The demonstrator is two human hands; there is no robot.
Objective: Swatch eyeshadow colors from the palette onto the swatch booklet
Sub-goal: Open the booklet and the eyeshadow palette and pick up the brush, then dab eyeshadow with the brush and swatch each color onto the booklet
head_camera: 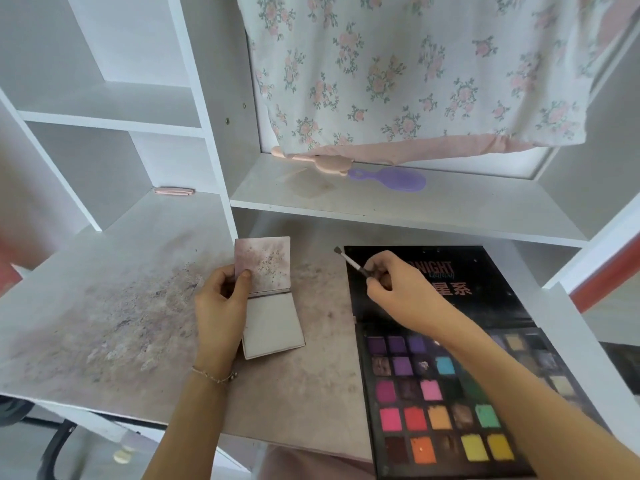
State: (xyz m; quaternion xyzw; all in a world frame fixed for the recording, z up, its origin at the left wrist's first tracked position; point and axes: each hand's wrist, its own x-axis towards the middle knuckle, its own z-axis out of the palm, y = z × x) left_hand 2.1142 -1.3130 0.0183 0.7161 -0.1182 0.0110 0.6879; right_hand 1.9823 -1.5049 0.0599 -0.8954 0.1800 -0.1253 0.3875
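A small swatch booklet lies open on the desk, its stained pinkish upper page flipped up and a blank white page below. My left hand pinches the left edge of the upper page, thumb on its front. To the right lies the open black eyeshadow palette with several bright pans; its lid lies flat behind them. My right hand hovers over the lid and grips a small brush, whose dark tip points up and left between palette and booklet.
The desk top is smeared with purple and pink powder. A white shelf behind carries a purple hairbrush and a pink item. Floral cloth hangs above. A pink clip lies at back left.
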